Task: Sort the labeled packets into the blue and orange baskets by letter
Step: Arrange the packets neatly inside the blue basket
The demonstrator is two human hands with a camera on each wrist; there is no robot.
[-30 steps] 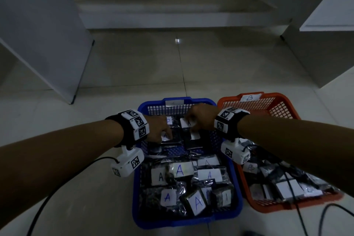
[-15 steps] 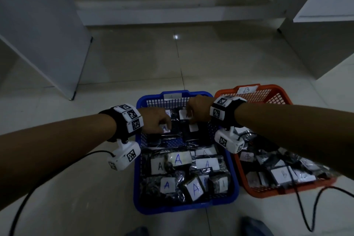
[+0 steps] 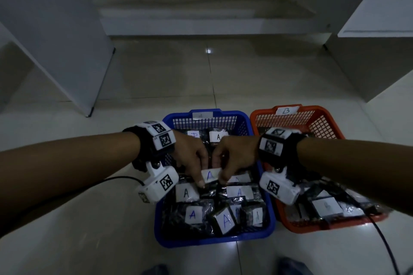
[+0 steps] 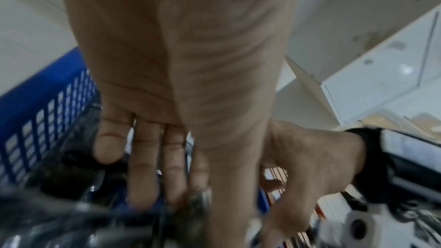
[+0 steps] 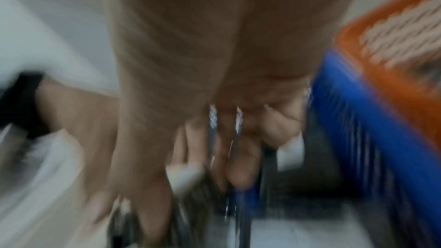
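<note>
The blue basket (image 3: 212, 240) holds several dark foil packets with white labels marked A. The orange basket (image 3: 321, 110), tagged B, stands to its right with several B packets. Both hands meet over the middle of the blue basket. My left hand (image 3: 200, 179) and right hand (image 3: 223, 177) pinch the same A packet (image 3: 211, 174) from either side. In the left wrist view the fingers (image 4: 143, 176) reach down onto a dark packet (image 4: 198, 197). The right wrist view is blurred, with its fingers (image 5: 241, 174) curled beside a white label (image 5: 183, 174).
At the back of the blue basket lie an A packet (image 3: 218, 136) and a packet (image 3: 193, 134) whose letter I cannot read surely. White cabinet panels (image 3: 55, 40) stand at left and right, a step behind. Cables (image 3: 384, 243) trail over the tiled floor.
Both hands came back from the far end of the blue basket to its middle and now pinch an A packet together. The view has tilted downward.
</note>
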